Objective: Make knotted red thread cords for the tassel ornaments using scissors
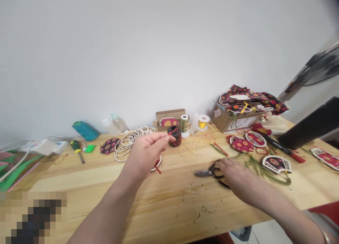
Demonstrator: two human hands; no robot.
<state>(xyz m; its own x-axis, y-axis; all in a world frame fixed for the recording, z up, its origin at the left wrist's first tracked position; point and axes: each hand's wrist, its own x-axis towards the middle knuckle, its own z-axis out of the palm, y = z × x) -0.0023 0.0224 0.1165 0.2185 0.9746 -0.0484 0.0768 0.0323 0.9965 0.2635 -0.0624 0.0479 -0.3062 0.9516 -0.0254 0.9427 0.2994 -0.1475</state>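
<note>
Red cord: short end [171,132] up in the air, at left hand's fingertips, in front of the dark thread spool [177,135] from this view
Left hand [148,152]: thumb and forefinger pinching red cord, raised over the surface [159,208]
Ornament under left hand: pale-edged piece [159,161] with red cord, mostly hidden; hanging or lying, cannot tell
Right hand [234,171]: fingers bent down onto scissors handles; how firmly gripped, cannot tell
Scissors [203,173]: black handles, on surface, blades pointing left
Snippets: dark bits [203,208] scattered nearer the front edge
Spools behind: olive thread spool [184,122], yellow cord spool [202,125], loose yellow cord [194,144] trailing forward
Small cardboard box [171,114]: open, against wall, red patterned piece inside
Left side: pale cutout frames [124,143] piled, screwdriver [76,147], teal thread cone [86,131] lying tilted
Right side: fan-shaped ornament [277,162] beside olive tassel threads [256,168], more red ornaments [242,144], red-and-black marker [293,154]
Large cardboard box [238,123]: back right, patterned fabric [272,101] heaped on top
</note>
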